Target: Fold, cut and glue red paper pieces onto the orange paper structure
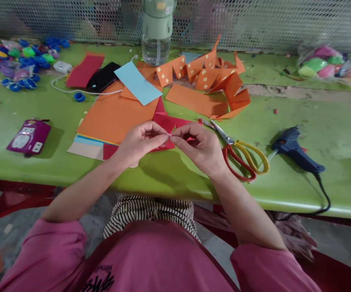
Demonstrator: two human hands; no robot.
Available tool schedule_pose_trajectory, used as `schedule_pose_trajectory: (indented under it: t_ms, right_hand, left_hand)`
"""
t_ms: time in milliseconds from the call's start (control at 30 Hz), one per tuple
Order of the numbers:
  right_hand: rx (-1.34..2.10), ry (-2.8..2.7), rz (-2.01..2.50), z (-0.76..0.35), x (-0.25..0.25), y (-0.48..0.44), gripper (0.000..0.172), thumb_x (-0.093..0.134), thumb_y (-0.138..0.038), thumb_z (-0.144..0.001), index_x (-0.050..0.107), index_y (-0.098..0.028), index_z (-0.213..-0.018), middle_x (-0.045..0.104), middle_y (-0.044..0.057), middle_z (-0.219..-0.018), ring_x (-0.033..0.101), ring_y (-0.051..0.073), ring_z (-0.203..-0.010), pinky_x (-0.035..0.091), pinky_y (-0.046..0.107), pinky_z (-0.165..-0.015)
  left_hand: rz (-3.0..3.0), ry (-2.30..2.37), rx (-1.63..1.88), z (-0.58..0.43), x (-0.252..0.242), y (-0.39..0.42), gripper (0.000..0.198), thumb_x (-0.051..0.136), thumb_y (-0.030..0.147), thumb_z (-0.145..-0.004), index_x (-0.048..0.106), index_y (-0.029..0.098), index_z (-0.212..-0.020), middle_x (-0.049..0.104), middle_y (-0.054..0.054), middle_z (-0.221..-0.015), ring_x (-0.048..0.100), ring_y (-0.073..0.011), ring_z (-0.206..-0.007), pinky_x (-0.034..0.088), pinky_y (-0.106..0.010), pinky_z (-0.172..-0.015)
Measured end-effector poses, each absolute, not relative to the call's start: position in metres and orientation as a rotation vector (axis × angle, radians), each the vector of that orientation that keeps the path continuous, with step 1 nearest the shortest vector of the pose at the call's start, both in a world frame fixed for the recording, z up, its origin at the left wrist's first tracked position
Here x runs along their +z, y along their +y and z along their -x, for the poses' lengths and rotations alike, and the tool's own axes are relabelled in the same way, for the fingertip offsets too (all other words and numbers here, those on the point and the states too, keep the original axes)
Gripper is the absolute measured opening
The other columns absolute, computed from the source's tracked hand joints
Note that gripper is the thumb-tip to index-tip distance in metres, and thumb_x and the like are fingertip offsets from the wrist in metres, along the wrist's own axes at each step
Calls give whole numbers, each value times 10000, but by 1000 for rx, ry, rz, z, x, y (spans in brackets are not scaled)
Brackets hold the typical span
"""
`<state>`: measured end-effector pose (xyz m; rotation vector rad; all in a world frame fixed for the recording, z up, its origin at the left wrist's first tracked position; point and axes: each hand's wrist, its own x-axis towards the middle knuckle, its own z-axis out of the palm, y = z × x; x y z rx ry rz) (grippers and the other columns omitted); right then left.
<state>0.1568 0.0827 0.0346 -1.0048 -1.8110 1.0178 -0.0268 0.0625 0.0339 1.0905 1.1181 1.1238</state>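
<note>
My left hand [140,142] and my right hand [198,147] meet over the front of the green table [315,117], fingertips pinched together on a small piece of red paper [169,121]. The red paper lies partly under both hands, its folded edges showing behind my fingers. A stack of orange and other coloured sheets [114,115] lies just behind my left hand. Red-and-yellow scissors [242,156] rest right beside my right hand.
A blue glue gun [295,152] with its cord lies at the right. Folded orange paper strips [214,79], a light blue sheet [137,83], a black phone [102,77], a green-lidded bottle [157,32], bottle caps [20,61] and a purple pouch [29,137] surround them.
</note>
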Motion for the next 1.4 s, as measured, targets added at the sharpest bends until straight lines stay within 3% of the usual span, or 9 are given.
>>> schedule_pose_trajectory:
  t_ms: [200, 433, 633, 1033, 1133, 1200, 1300, 1400]
  right_hand:
    - [1017, -1815, 1005, -157, 34, 84, 283, 744, -456, -863, 718, -174, -860, 691, 2, -798, 566, 102, -673, 438, 247, -592]
    - [1035, -1857, 1029, -157, 36, 81, 167, 695, -325, -889, 668, -168, -840, 640, -16, -769, 508, 83, -634, 390, 243, -570]
    - [975, -1916, 1045, -158, 39, 80, 125, 649, -269, -902, 621, -175, -826, 604, -18, -745, 502, 98, -667, 385, 251, -599]
    - [842, -2015, 1009, -157, 45, 73, 128, 594, -266, -930, 612, -169, -848, 612, -8, -775, 499, 98, -669, 415, 250, -649]
    - [758, -2118, 1078, -179, 51, 61, 209, 558, -347, -976, 649, -168, -919, 661, 34, -861, 568, 122, -708, 462, 261, -670]
    - [585, -2221, 1275, -207, 55, 53, 237, 540, -353, -988, 667, -162, -1049, 695, 100, -1040, 636, 165, -804, 505, 302, -734]
    - [137, -2349, 1844, -254, 58, 48, 329, 542, -251, -952, 624, -109, -1237, 682, 210, -1222, 658, 318, -1077, 504, 446, -925]
    - [44, -2491, 2131, -281, 54, 51, 434, 528, -203, -924, 565, -38, -1324, 676, 262, -1264, 642, 381, -1163, 476, 499, -1007]
  left_hand:
    - [-1189, 1174, 1126, 27, 33, 62, 154, 760, 290, -738, 693, 162, -793, 717, -14, -761, 644, -108, -708, 520, -221, -663]
    - [-1369, 1175, 1138, 29, 27, 60, 141, 737, 311, -791, 694, 177, -791, 710, -3, -738, 618, -107, -673, 484, -216, -624]
    - [-1564, 1204, 1086, 32, 24, 60, 149, 701, 334, -865, 707, 186, -875, 746, -15, -837, 633, -115, -719, 486, -229, -674]
    - [-1447, 1103, 1025, 34, 20, 62, 244, 780, 415, -808, 719, 196, -896, 744, -23, -875, 659, -136, -794, 519, -249, -737]
    - [-1419, 1042, 993, 32, 20, 60, 227, 800, 406, -791, 718, 200, -841, 730, -8, -808, 644, -118, -740, 508, -235, -706]
    - [-1330, 1019, 1012, 31, 22, 59, 228, 826, 387, -751, 701, 200, -789, 720, 1, -767, 643, -112, -715, 507, -228, -686]
    - [-1081, 988, 1065, 29, 24, 59, 263, 862, 370, -685, 666, 202, -741, 722, 11, -749, 666, -107, -700, 528, -220, -670]
    - [-903, 935, 1062, 28, 25, 61, 295, 898, 355, -633, 668, 205, -741, 717, 27, -721, 669, -85, -657, 524, -189, -626]
